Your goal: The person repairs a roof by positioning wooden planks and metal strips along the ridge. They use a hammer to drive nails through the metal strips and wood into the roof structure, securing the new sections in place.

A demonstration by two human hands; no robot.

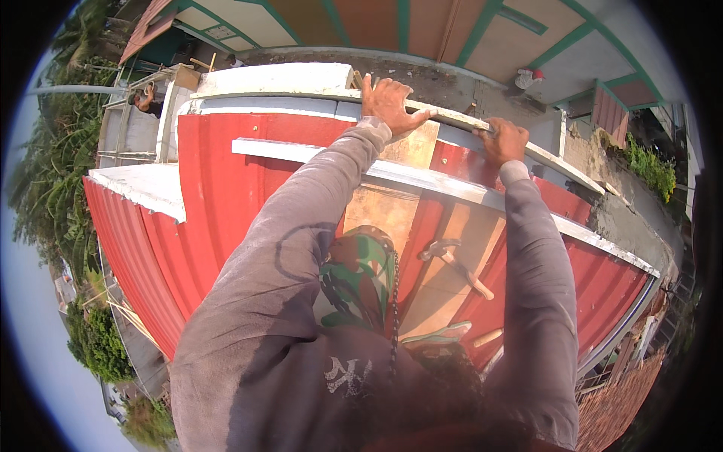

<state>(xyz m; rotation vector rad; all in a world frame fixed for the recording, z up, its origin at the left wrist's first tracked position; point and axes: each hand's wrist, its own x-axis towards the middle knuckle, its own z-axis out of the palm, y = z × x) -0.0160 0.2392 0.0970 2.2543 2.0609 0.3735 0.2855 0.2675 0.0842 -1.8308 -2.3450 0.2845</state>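
Below the arms, a red roof (218, 203) is spreading out. Along its far edge a board (452, 116) is running crosswise; nearer, a white rail (429, 181) is crossing the roof. Between the forearms a hammer (461, 267) is lying. The left hand (388, 104) is resting on the board, fingers spread; the right hand (503, 142) is curling at it, its exact hold unclear.

I've got bright sun hitting the red corrugated metal roof (207, 173) on my feed. Past its far edge there's a brown dirt strip (452, 89), then a beige-and-brown panelled wall with green trim (369, 26). Left of the roof: leafy green trees (56, 181), pale blue-grey sky (38, 301). Bright green bushes (649, 172) off its right.
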